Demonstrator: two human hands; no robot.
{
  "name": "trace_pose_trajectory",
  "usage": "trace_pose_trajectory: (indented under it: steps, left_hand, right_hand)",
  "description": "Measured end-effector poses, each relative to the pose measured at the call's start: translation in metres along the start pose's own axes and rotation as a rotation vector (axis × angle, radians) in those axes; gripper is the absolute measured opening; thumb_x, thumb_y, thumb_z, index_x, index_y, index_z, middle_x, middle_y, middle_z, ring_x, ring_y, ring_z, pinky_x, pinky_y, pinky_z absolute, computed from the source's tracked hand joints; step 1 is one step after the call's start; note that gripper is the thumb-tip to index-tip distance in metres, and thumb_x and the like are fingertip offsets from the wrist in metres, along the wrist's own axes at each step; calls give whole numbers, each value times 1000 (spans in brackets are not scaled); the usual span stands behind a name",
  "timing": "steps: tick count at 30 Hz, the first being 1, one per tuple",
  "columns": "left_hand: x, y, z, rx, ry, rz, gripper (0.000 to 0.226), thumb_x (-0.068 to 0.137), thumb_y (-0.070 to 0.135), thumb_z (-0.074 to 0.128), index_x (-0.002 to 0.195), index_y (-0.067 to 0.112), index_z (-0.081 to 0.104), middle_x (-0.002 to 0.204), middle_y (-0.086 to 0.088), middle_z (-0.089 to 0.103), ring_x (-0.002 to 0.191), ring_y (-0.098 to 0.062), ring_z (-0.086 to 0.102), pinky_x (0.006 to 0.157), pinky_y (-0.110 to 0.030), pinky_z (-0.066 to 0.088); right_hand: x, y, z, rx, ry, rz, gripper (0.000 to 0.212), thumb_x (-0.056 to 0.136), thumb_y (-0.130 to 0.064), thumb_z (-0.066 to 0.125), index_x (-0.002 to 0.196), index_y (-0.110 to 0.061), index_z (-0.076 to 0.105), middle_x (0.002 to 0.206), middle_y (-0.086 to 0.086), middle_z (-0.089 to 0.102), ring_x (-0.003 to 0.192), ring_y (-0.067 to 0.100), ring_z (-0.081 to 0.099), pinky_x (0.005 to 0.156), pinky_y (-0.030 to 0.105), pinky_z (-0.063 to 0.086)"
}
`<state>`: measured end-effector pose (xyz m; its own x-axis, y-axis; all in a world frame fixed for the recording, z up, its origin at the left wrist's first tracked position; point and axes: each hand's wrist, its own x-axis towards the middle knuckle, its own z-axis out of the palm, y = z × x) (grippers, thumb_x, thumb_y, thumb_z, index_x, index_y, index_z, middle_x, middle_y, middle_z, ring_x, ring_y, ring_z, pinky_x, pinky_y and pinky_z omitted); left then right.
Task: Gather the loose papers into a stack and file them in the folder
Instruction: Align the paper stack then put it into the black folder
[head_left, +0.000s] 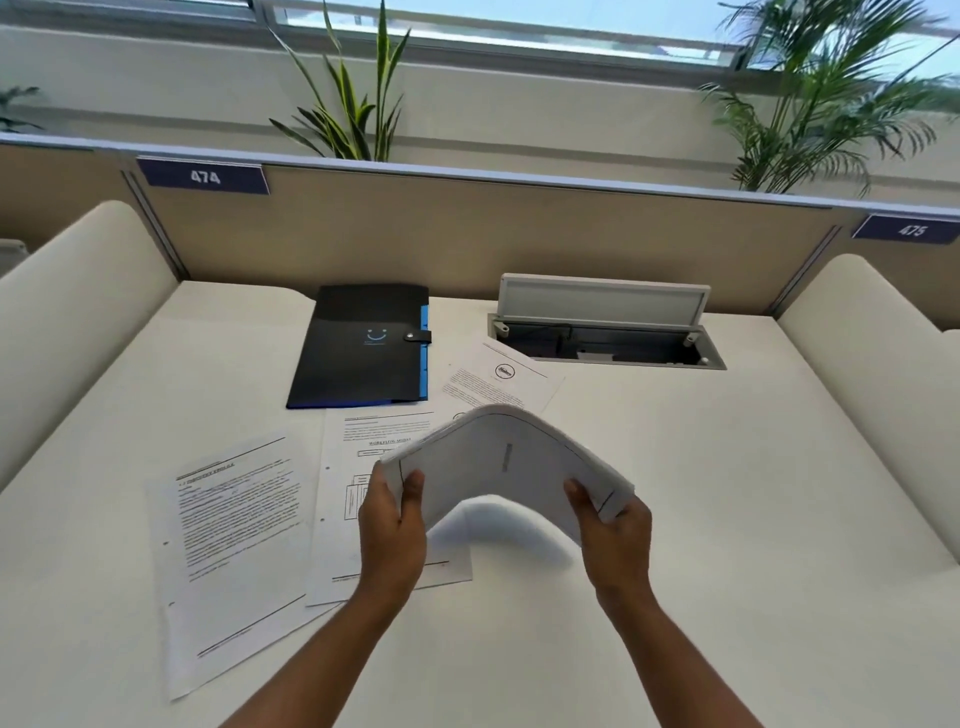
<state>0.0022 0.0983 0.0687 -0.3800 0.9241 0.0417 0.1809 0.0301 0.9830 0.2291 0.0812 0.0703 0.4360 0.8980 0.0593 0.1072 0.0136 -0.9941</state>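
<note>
Both hands hold a partial stack (506, 462) of papers in the air above the bench (675, 519), just on the near side of the black folder (358, 348). The left hand (392, 525) takes the stack's left end, thumb on the facing sheet and fingers curled behind; the right hand (615, 530) pinches the right end the same way. Each grip is closed firmly on paper, and the two ends are pressed inward, so the stack bows up into an arch with its long axis running left to right between the hands.

Three sheets are not yet gathered. Taking the folder as landmark: one printed sheet (501, 379) lies just to its right, tilted, partly hidden behind the arch; a second sheet (363, 499) lies directly in front of the folder's near edge, under the left forearm; a third sheet (234, 551) lies further to the front-left of the folder, tilted, its edge overlapping the second.

The folder is shut, its snap tab fastened at the right edge, where blue dividers show.

The next pick-up most likely falls to the left hand, since two of the three loose sheets lie on its side, directly beneath and beside it. That means the right hand would have to bear the stack alone while the left lets go. The arch could spring flat and fan the sheets out when one end is freed.
</note>
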Motion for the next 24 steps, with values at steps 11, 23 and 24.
trace_pose_trajectory:
  steps: [11, 23, 24]
  left_hand:
    - [-4, -8, -9, 52, -95, 116, 50, 93, 28, 57, 136, 34, 32, 142, 7, 45, 122, 4, 48, 83, 0, 44]
    - [2, -14, -7, 69, -116, 106, 51, 93, 39, 48, 141, 29, 34, 140, 16, 42, 124, 3, 41, 88, 6, 32]
    - [3, -15, -8, 71, -119, 106, 52, 94, 39, 47, 142, 26, 34, 140, 16, 42, 126, 2, 40, 90, 5, 31]
  right_hand:
    - [-1, 4, -13, -223, 122, -338, 65, 96, -14, 74, 150, -32, 43, 135, -11, 61, 129, 10, 58, 103, 20, 47]
    - [6, 0, -23, -696, 71, -693, 67, 91, 5, 65, 149, -25, 53, 132, -4, 57, 80, 12, 59, 44, 28, 49]
    - [6, -2, -23, -688, 73, -690, 66, 91, 5, 65, 147, -27, 54, 132, -4, 58, 80, 12, 59, 44, 29, 49]
